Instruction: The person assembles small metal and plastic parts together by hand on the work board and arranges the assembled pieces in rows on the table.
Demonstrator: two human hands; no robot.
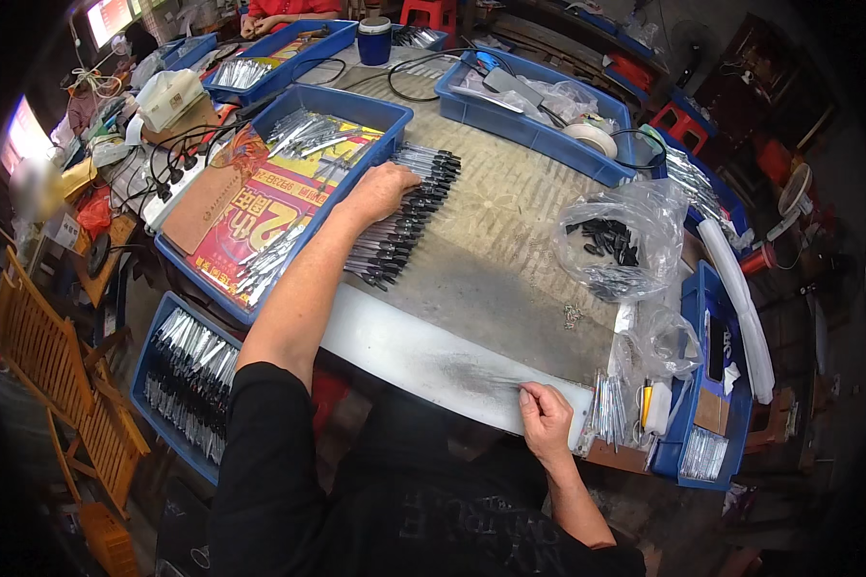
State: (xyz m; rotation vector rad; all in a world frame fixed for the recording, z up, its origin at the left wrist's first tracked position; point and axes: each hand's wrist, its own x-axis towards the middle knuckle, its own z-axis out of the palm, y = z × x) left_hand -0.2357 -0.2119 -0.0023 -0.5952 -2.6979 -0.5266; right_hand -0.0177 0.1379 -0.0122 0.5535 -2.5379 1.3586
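Clear pens with black caps and grips lie side by side in a long row on the table, beside a blue tray. My left hand is over the far part of this row, its fingers curled closed at a pen; the fingertips are partly hidden. Above the white strip along the near table edge, my right hand is closed, thumb against forefinger. Whatever it pinches is too small to make out. Dark smudges mark the strip beside it. Several tiny metallic pieces lie farther up the table.
Left, a blue tray holds silvery pen parts; a lower blue bin holds many pens. At right are a plastic bag of black caps, thin rods and another blue bin. A cable-filled tray stands behind; a person's hands show far off.
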